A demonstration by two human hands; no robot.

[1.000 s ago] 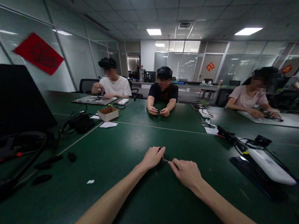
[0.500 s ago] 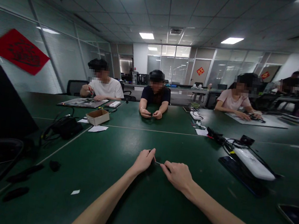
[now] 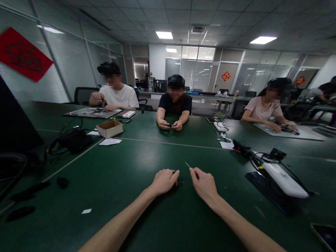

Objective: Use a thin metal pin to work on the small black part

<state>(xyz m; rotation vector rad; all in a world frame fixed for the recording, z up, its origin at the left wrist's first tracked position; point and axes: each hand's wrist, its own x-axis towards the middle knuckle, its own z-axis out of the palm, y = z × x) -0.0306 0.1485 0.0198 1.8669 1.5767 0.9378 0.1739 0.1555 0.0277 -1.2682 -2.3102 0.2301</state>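
My left hand (image 3: 165, 181) is closed just above the green table (image 3: 131, 235), thumb pressed against the fingers. It pinches a small dark piece (image 3: 174, 172) that is mostly hidden, so its kind does not show. To its right, my right hand (image 3: 205, 183) is closed round a small screwdriver (image 3: 187, 164). Only the thin metal shaft shows, pointing forward and to the left; the handle is inside the fingers. A gap lies between the shaft tip and the left hand.
On the left are a small open cardboard box (image 3: 109, 129), dark cables and a black monitor (image 3: 2, 115). A white power strip (image 3: 285, 179) and phones lie to the right. Three people sit across the table, their hands on small dark items.
The screwdriver shaft has come away from the piece at my left hand. My right hand has moved up and slightly right, and the shaft now points forward.
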